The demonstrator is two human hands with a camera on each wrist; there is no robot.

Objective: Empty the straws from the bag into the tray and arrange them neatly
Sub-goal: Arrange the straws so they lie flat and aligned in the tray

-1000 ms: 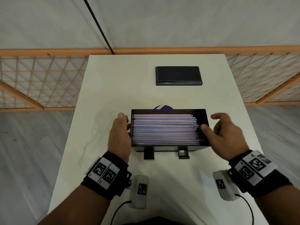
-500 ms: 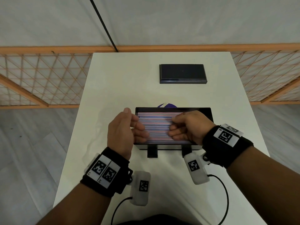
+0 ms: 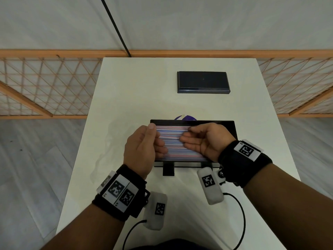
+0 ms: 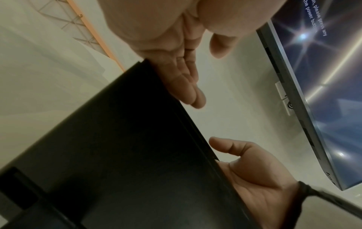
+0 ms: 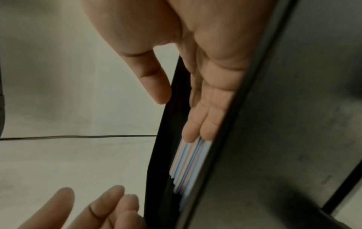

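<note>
Both hands over the tray (image 3: 232, 129), left hand (image 3: 142, 148) and right hand (image 3: 203, 141) flat-fingered, gripping nothing, apparently pressing straws (image 3: 173, 141). Level them gently, ends squared to the tray wall.

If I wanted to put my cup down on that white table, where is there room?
Bare patches on the table: the far left, beside the dark flat box; the strip between that box and the black tray; and the tray's left flank. Crowded: the tray itself, full of straws, with the left hand and right hand over it.
</note>
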